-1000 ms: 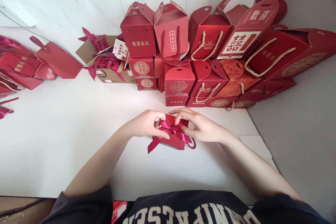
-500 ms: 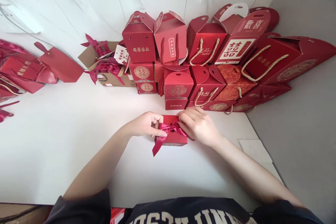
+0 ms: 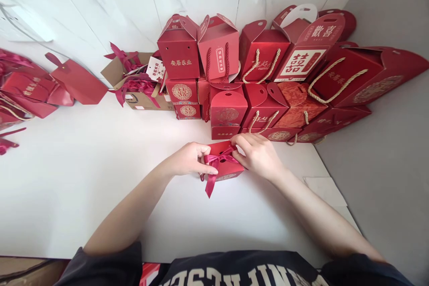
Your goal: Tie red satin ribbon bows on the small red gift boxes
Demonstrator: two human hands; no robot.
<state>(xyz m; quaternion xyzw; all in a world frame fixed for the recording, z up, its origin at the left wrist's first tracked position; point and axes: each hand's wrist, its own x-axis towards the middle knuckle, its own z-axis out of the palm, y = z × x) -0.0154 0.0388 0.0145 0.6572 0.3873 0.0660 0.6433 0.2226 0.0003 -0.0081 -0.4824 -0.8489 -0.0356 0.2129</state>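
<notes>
A small red gift box [image 3: 227, 170] sits on the white table [image 3: 67, 178], just in front of me. A dark pink ribbon [image 3: 214, 165] is tied in a bow on its top, with one tail hanging down toward me. My left hand [image 3: 189, 159] pinches the bow's left loop, fingers closed. My right hand [image 3: 257, 154] pinches the right side of the bow and covers the box's right edge. Both hands touch the box.
A stack of red gift boxes [image 3: 228, 107] with rope handles lines the marble wall behind. A brown carton [image 3: 140, 94] of pink ribbons stands at the left of it. More red boxes [image 3: 30, 89] lie at the far left. White paper [image 3: 325, 185] lies at the table's right edge.
The box has shifted slightly away from me and tilted. My right hand moved in from the ribbon's right end to the bow. The ribbon tail now hangs more straight down.
</notes>
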